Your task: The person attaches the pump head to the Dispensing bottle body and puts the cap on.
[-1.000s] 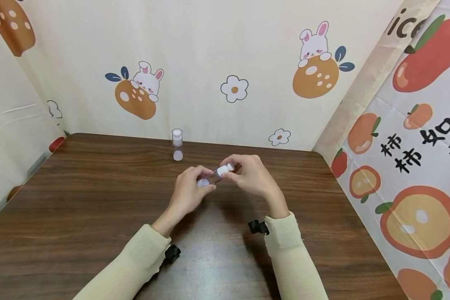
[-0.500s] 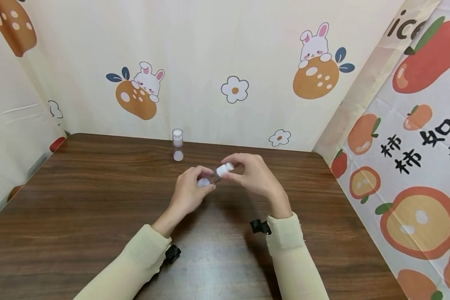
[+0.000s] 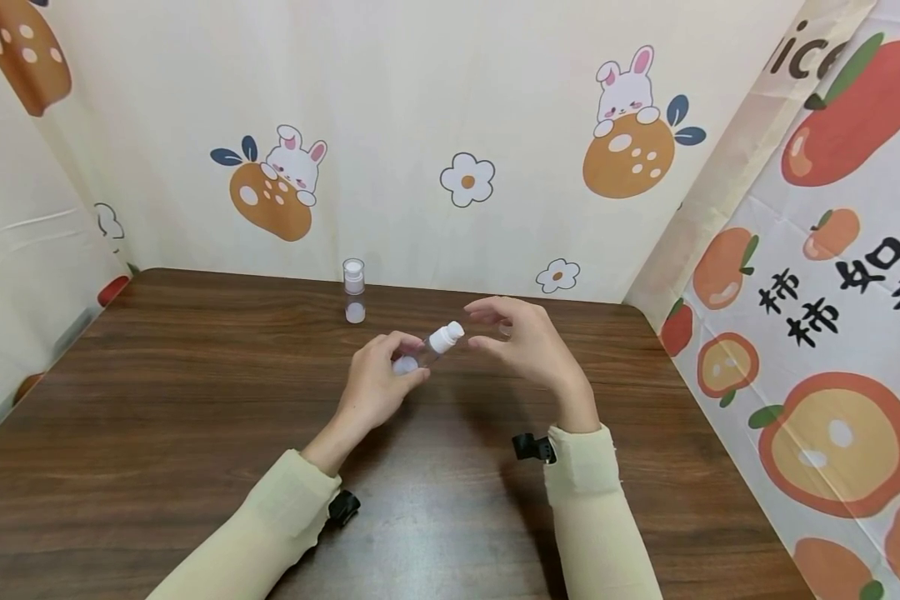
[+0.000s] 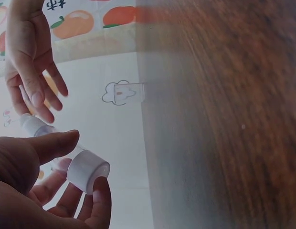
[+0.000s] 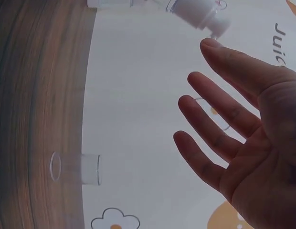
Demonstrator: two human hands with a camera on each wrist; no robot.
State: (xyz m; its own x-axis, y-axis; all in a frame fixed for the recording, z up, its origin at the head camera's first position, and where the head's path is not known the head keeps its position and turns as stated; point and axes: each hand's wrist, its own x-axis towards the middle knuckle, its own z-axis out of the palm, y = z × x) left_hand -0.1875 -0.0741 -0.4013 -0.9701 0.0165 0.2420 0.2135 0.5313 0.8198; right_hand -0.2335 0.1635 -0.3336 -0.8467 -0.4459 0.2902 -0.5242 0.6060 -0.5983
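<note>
My left hand (image 3: 375,382) grips a small clear pump bottle (image 3: 443,337) by its lower part, above the table. The bottle leans with its white pump top up to the right; in the left wrist view its white base (image 4: 88,171) sticks out beyond the thumb. Just right of the pump, my right hand (image 3: 528,343) hovers apart from it, fingers loosely bent and holding nothing. The right wrist view shows the white pump head (image 5: 205,16) near that thumb. A clear cylindrical cap (image 5: 76,168) stands on the table, mostly hidden behind the right hand in the head view.
A second clear pump bottle (image 3: 355,292), its white pump under a clear cap, stands upright near the far edge of the brown wooden table (image 3: 217,400). Printed curtains (image 3: 420,100) hang behind the table and along both sides.
My right hand has let go of the bottle's white collar and moved a little to the right, its fingers spreading. The left hand and the bottle stay nearly in place.
</note>
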